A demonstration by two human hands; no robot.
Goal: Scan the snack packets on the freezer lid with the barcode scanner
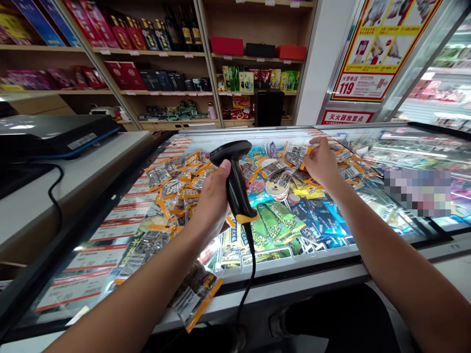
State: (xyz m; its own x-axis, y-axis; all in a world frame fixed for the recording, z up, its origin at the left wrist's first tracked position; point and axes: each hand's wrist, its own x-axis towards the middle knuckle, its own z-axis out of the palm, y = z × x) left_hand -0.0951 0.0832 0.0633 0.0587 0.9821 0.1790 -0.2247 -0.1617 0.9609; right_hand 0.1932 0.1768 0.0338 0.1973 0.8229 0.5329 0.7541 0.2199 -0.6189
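My left hand [212, 198] is wrapped round the handle of a black barcode scanner [237, 189] with a yellow butt, held upright above the freezer's glass top. Its black cord hangs down over the front edge. Farther back on the right, my right hand [324, 164] pinches the edge of a small snack packet [294, 154] with orange trim and a barcode label. Many similar packets [172, 189] are heaped on the glass left of the scanner, and others [351, 171] lie right of my right hand. One larger orange-edged packet [196, 296] lies at the front edge, partly behind my left forearm.
Under the glass, the chest freezer [272, 262] holds green, blue and yellow ice-cream packs. Price labels [84, 264] line its left side. A counter [73, 181] with a black scale-like device [62, 137] stands at left. Stocked shelves [162, 51] rise behind. Another glass-topped freezer section is at right.
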